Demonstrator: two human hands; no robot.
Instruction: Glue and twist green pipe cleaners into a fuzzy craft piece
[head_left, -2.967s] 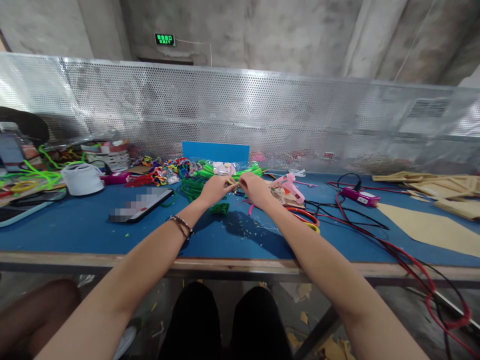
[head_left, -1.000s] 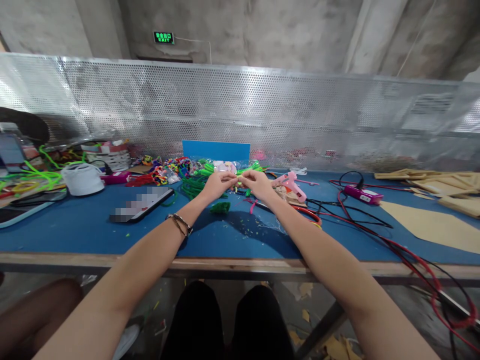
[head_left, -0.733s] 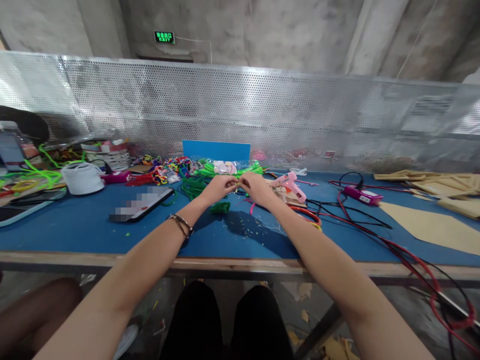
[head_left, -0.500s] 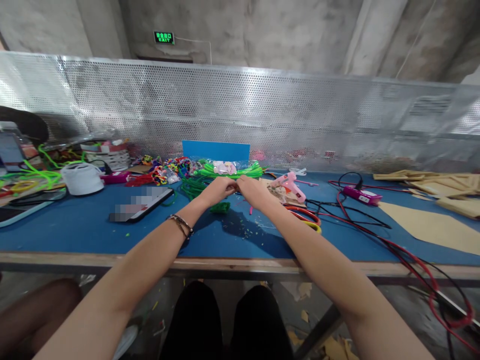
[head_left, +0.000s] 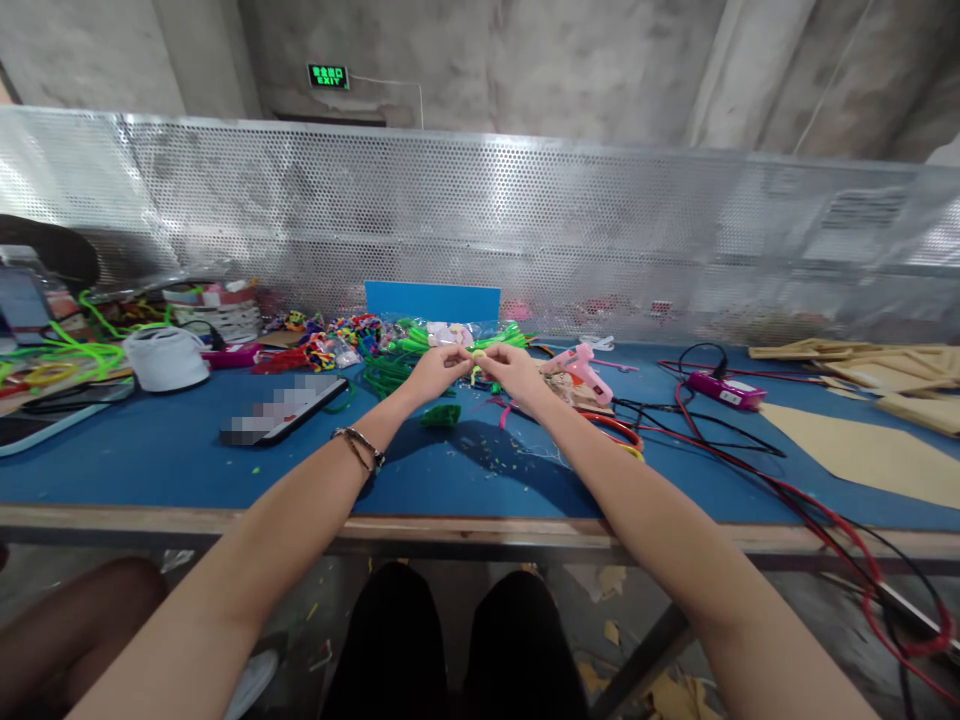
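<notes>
My left hand (head_left: pixel 433 371) and my right hand (head_left: pixel 513 371) meet above the blue table (head_left: pixel 180 455), fingertips pinched together on a small yellow-green piece (head_left: pixel 477 355) held between them. The piece is too small to name surely; it looks like a bit of fuzzy craft wire. A dark green fuzzy scrap (head_left: pixel 441 414) lies on the table just below my left hand. A bundle of bright green craft wires (head_left: pixel 450 342) lies right behind both hands. A bracelet sits on my left wrist.
A pink glue gun (head_left: pixel 579 368) lies right of my hands, with red and black cables (head_left: pixel 757 470) trailing to the right edge. A phone (head_left: pixel 281 408), a white tape roll (head_left: pixel 165 357) and coloured craft bits lie left. Cardboard sheets (head_left: pixel 862 450) are far right. A perforated metal screen backs the table.
My hands stayed together at the same spot, rising and dipping slightly while the fingers worked the small piece. Nothing else on the table has moved.
</notes>
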